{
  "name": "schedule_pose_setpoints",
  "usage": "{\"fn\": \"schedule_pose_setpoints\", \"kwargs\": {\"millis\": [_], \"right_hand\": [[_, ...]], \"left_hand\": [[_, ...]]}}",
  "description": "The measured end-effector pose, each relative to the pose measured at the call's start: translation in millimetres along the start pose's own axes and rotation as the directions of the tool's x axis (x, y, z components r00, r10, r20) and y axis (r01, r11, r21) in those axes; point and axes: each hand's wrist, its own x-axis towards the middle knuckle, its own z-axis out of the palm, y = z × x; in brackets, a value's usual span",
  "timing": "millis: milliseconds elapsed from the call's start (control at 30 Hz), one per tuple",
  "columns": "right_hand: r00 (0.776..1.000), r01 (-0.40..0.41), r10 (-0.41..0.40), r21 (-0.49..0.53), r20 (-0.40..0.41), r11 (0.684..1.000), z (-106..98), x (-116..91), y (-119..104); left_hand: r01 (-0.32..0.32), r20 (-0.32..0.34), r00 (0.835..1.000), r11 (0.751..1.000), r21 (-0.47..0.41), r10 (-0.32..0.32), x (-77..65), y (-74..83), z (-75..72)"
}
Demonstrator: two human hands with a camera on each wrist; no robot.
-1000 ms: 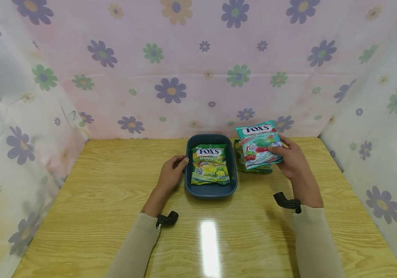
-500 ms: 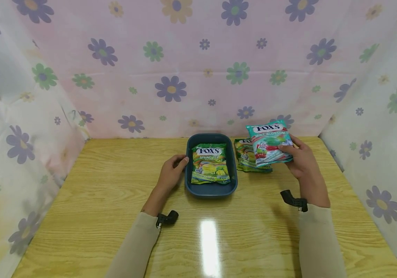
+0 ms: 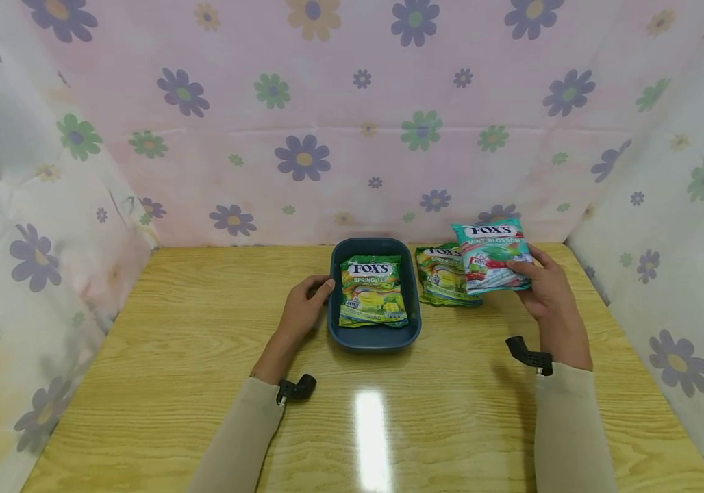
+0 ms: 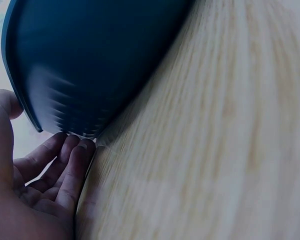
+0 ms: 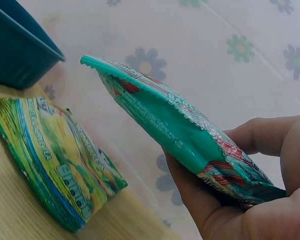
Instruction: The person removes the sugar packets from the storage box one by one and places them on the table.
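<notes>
Holding FOX'S MINT BLOSSOM bag (image 3: 492,255) near SPRING TEA bag (image 3: 441,277).

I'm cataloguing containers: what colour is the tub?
The tub is dark blue, best seen in the head view.

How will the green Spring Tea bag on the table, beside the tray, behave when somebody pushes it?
The Spring Tea bag would probably flex, since it looks wrinkled. It may slide rather than roll, because it lies flat on the table.

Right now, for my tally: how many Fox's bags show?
3: Spring Tea bag in the tub, second Spring Tea bag on the table, Mint Blossom bag in the right hand. More possibly hidden.
</notes>
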Motion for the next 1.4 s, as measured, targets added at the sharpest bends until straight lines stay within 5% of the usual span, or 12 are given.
{"fn": "schedule_pose_setpoints", "kwargs": {"millis": [633,1400], "right_hand": [[0.992,0.022,-0.017,0.042,-0.124,0.999,-26.1,10.5,9.8],[0.941,-0.033,0.045,0.043,-0.336,0.999,-53.1,24.6,21.0]], "left_hand": [[0.0,0.009,1.0,1.0,-0.011,0.0,-1.2,-1.2,-0.3],[-0.008,0.006,1.0,1.0,-0.003,0.008,-1.5,0.6,-0.1]]}}
